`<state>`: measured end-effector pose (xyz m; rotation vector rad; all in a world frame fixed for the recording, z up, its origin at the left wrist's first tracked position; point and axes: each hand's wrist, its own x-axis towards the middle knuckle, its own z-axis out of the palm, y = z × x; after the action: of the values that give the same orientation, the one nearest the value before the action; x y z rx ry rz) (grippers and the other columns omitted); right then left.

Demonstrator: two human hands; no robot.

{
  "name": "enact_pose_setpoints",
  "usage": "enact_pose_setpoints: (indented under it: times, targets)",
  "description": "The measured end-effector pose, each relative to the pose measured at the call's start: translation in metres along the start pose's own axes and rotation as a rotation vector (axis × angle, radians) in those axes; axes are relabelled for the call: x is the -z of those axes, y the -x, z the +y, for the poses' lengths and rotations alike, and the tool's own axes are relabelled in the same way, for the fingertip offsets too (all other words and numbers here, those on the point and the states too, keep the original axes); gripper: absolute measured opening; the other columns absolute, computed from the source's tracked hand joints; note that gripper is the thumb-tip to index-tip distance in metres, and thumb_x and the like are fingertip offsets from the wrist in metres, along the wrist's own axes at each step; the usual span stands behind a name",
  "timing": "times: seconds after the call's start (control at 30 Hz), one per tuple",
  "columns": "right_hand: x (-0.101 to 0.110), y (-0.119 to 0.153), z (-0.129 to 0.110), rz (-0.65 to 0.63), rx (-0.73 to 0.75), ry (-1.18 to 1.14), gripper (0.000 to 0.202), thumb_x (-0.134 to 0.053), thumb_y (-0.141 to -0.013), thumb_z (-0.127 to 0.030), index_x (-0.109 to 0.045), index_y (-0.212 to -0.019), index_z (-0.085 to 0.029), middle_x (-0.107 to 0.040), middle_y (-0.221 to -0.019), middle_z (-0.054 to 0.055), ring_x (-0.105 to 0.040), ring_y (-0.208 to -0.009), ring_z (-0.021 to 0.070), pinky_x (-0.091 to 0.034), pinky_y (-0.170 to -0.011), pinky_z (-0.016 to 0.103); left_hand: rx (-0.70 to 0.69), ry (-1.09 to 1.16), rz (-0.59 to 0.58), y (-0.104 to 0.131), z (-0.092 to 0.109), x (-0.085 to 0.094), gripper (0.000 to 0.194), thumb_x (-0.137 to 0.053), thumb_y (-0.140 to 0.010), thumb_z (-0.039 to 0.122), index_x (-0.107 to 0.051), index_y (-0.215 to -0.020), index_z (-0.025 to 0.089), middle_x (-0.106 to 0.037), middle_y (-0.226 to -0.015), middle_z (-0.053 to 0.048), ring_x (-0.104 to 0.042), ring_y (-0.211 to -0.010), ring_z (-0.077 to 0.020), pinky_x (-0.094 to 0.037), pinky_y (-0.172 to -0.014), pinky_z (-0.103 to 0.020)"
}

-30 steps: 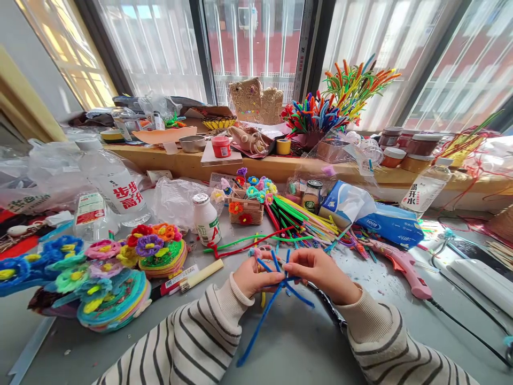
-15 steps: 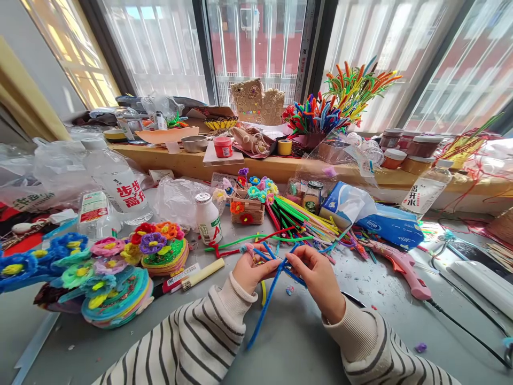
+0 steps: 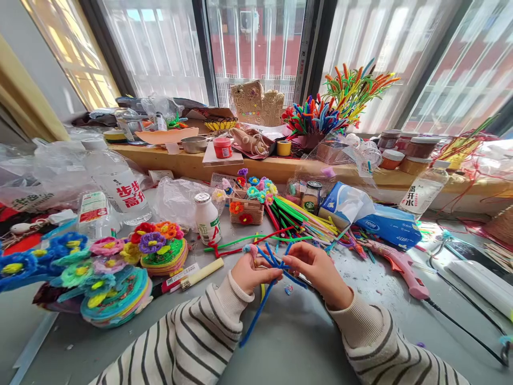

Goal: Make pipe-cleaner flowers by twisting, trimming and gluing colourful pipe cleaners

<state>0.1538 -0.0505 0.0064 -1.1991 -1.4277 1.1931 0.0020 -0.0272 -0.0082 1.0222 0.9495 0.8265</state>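
Observation:
Several blue pipe cleaners (image 3: 259, 310) cross one another in a star-like bundle above the grey table. My left hand (image 3: 253, 271) pinches the bundle near its crossing, thumb and fingers closed. From the other side, the fingertips of my right hand (image 3: 316, 270) grip the blue strands just right of the crossing. One long strand hangs down toward me, and shorter ends point up and to the right. A small pink and blue fuzzy piece (image 3: 250, 249) shows by my left index finger; whether it is worn or held I cannot tell.
Fuzzy flowers on round layered bases (image 3: 116, 299) stand at left. A white bottle (image 3: 207, 219), a flower basket (image 3: 246, 211) and loose pipe cleaners (image 3: 304, 214) lie beyond my hands. A pink glue gun (image 3: 401, 264) with its cord is at right, near a blue tissue pack (image 3: 388, 224).
The strands have turned slightly in my fingers, and the long hanging end has swung left. My right hand has shifted a little to the right and up.

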Motion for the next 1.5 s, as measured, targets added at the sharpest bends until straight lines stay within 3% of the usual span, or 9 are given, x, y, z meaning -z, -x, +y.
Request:
enact_pose_setpoints:
  times: [0.13,0.3,0.67,0.9,1.2,1.37,1.5]
  targets:
    - [0.0,0.001,-0.004,-0.082,-0.065,0.033,0.025,-0.056,-0.061,-0.036,-0.052,-0.072,-0.014,-0.053,-0.059,-0.001,-0.049,-0.048,0.0086,-0.039,-0.042,0.019,-0.071,0.048,0.042,0.0,0.004,0.001,0.047,-0.069,-0.044,0.02,-0.044,-0.082,0.012,-0.058,-0.054,0.001,-0.058,-0.054,-0.0153,-0.044,-0.053,-0.027]
    - [-0.003,0.002,-0.003,-0.063,-0.035,0.05,0.023,-0.053,-0.064,-0.035,-0.054,-0.065,-0.012,-0.049,-0.051,-0.002,-0.043,-0.042,0.0056,-0.035,-0.039,0.017,-0.118,0.112,0.09,-0.001,0.005,0.003,0.046,-0.07,-0.042,0.019,-0.041,-0.077,0.014,-0.058,-0.052,0.003,-0.057,-0.05,-0.0125,-0.044,-0.054,-0.026]
    - [-0.001,0.003,-0.008,-0.169,-0.056,0.176,0.025,-0.051,-0.067,-0.033,-0.056,-0.064,-0.01,-0.048,-0.048,-0.002,-0.04,-0.04,0.005,-0.031,-0.037,0.016,-0.152,0.136,0.069,0.0,0.004,0.002,0.038,-0.068,-0.046,0.018,-0.043,-0.074,0.014,-0.056,-0.052,0.005,-0.056,-0.05,-0.0108,-0.043,-0.05,-0.022]
    - [0.004,0.0,-0.007,-0.228,-0.042,0.177,0.024,-0.05,-0.068,-0.033,-0.058,-0.067,-0.01,-0.048,-0.049,-0.002,-0.036,-0.04,0.004,-0.028,-0.037,0.016,-0.122,0.169,0.003,-0.003,0.001,0.002,0.04,-0.069,-0.045,0.017,-0.044,-0.076,0.014,-0.059,-0.049,0.002,-0.056,-0.05,-0.0117,-0.043,-0.051,-0.023]
    - [0.005,0.0,-0.004,-0.294,-0.07,0.102,0.028,-0.051,-0.067,-0.036,-0.059,-0.068,-0.01,-0.048,-0.047,-0.002,-0.038,-0.04,0.0041,-0.028,-0.037,0.016,0.014,0.333,0.066,0.001,0.008,-0.004,0.043,-0.072,-0.035,0.015,-0.044,-0.068,0.015,-0.05,-0.036,0.009,-0.053,-0.043,-0.0088,-0.043,-0.05,-0.021]
    - [0.004,-0.002,-0.001,-0.191,-0.071,-0.103,0.03,-0.05,-0.066,-0.039,-0.058,-0.073,-0.011,-0.054,-0.058,0.0,-0.044,-0.046,0.0061,-0.037,-0.046,0.019,0.009,0.301,0.054,-0.001,0.004,-0.002,0.042,-0.072,-0.034,0.015,-0.045,-0.067,0.015,-0.053,-0.041,0.007,-0.053,-0.043,-0.0096,-0.041,-0.048,-0.022]
    - [0.004,-0.002,-0.003,-0.096,-0.078,-0.149,0.024,-0.055,-0.062,-0.037,-0.057,-0.065,-0.013,-0.055,-0.054,-0.001,-0.045,-0.044,0.0064,-0.038,-0.045,0.02,-0.052,0.204,0.057,-0.001,0.003,-0.002,0.033,-0.072,-0.035,0.015,-0.052,-0.061,0.013,-0.057,-0.05,0.004,-0.053,-0.05,-0.0092,-0.04,-0.056,-0.023]
